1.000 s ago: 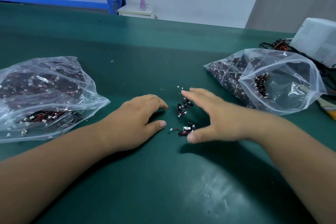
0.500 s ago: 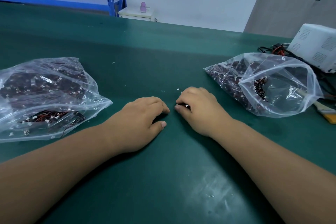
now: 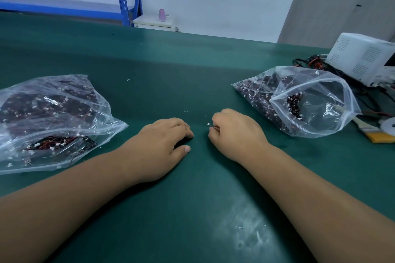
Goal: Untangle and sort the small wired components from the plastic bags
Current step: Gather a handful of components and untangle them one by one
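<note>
At the centre of the green mat (image 3: 192,209), my right hand (image 3: 235,134) had closed from flat to fingers curled around the wired components (image 3: 214,127), only a wire end showing. My left hand (image 3: 164,145) stayed at its nine o'clock, fingers relaxed and empty; I judged untangling could begin.

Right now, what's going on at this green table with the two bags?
A person is sorting wired components by hand. The right hand is curled round a small clump of them on the table, with a bit of wire and a white plug peeking out. The left hand rests loosely beside it, holding nothing. The left bag and the right bag, both clear and holding more parts, lie to either side.
</note>
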`<state>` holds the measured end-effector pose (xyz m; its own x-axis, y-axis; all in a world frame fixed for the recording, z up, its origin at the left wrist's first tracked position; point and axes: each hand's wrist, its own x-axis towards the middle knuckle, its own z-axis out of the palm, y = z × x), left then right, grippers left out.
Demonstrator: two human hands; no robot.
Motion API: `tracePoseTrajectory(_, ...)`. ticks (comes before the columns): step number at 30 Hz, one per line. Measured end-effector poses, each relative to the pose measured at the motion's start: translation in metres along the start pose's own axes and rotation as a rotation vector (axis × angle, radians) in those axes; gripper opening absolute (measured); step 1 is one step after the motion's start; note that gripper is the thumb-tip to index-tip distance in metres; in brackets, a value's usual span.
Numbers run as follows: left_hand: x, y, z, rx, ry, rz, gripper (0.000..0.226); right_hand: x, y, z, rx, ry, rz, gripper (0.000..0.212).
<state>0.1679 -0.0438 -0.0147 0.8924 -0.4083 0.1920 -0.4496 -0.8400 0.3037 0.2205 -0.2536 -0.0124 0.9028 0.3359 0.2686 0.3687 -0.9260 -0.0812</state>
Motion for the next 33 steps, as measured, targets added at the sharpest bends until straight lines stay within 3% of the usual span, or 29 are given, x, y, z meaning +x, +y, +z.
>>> tracePoseTrajectory(6, 0.000, 0.001, -0.001, 0.004, -0.003, 0.003, 0.033, -0.003, -0.003, -0.002, 0.069, -0.003, -0.015, 0.029)
tracePoseTrajectory(9, 0.000, 0.001, -0.001, 0.002, -0.004, 0.002, 0.033, -0.004, -0.003, -0.003, 0.153, -0.011, 0.017, 0.016)
tracePoseTrajectory(12, 0.000, 0.001, 0.000, 0.005, -0.002, 0.008, 0.033, -0.006, 0.000, -0.002, 0.080, -0.026, -0.012, 0.004)
tracePoseTrajectory(17, 0.000, 0.000, -0.002, 0.015, -0.009, 0.008, 0.033, -0.004, 0.006, -0.001, -0.045, -0.044, -0.018, 0.038)
tracePoseTrajectory(25, -0.003, 0.004, -0.004, 0.029, 0.001, 0.044, 0.035, -0.009, 0.011, -0.002, 0.082, 0.058, -0.084, 0.040)
tracePoseTrajectory(27, -0.006, 0.007, -0.006, 0.051, 0.030, 0.080, 0.036, -0.011, 0.011, -0.005, 0.285, 0.157, -0.020, 0.038)
tracePoseTrajectory(30, -0.009, 0.011, -0.008, 0.131, 0.095, 0.152, 0.038, -0.009, 0.001, -0.014, 0.920, 0.245, 0.375, 0.037)
tracePoseTrajectory(33, -0.011, 0.015, -0.010, 0.244, 0.201, 0.249, 0.044, -0.007, -0.004, -0.025, 1.839, -0.011, 0.780, 0.032)
